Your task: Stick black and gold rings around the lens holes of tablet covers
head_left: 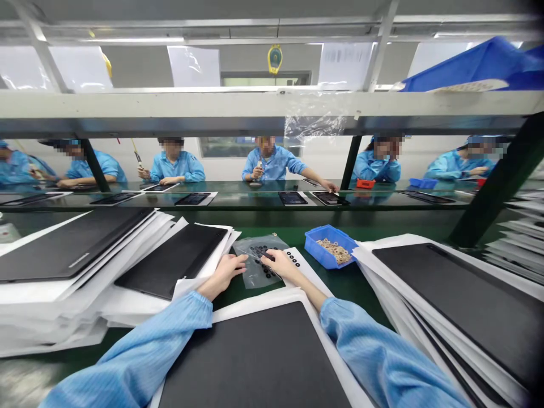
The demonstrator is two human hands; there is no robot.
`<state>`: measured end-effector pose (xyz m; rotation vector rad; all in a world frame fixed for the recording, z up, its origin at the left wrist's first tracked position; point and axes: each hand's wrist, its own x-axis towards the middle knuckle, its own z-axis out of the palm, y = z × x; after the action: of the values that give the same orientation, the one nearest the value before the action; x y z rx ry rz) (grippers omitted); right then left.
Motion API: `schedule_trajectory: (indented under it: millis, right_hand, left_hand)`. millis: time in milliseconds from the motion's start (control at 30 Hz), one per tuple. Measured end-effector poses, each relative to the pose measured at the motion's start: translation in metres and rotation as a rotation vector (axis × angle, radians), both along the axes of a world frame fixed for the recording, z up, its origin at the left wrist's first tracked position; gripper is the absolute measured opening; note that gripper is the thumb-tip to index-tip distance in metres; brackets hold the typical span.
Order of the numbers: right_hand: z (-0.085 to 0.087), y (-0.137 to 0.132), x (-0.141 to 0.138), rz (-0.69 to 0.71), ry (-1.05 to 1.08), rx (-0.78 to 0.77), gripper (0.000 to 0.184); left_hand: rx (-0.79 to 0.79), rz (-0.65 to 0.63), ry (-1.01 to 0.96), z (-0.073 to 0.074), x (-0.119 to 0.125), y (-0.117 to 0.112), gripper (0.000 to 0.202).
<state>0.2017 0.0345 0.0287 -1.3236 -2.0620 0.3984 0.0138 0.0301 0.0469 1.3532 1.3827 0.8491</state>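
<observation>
Bench: green bench (374,300) beneath and around our hands
Stacks: black panels (72,243) on white sheets (127,300) to either side of our hands (within easy reach, we judge)
Tray: blue plastic tray (317,255) of tan rings (335,251) just past our right hand
Bag: clear plastic bag (250,277) of black round pads (260,254) between our hands
Hands: left hand (225,272) flat, seemingly steadying the bag; right hand (283,266) curled at it, any pinch hidden
</observation>
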Motion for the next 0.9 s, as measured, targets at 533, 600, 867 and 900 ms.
schedule_trajectory:
  millis: [533,600,867,900]
  right_hand:
    - [-0.011,-0.002,-0.008,0.013,0.051,0.227,0.018]
    - [-0.01,-0.004,-0.007,0.068,0.041,0.234,0.023]
    - [-0.009,-0.004,-0.006,0.081,0.04,0.228,0.013]
    - [-0.009,-0.004,-0.006,0.076,0.038,0.222,0.011]
  left_hand:
    - [-0.2,-0.162,-0.331,-0.009,0.018,0.004,0.031]
    - [-0.196,-0.168,-0.325,-0.009,0.017,0.004,0.03]
    - [-0.17,-0.192,-0.276,-0.011,0.017,0.003,0.028]
    - [-0.167,-0.193,-0.271,-0.011,0.017,0.003,0.028]
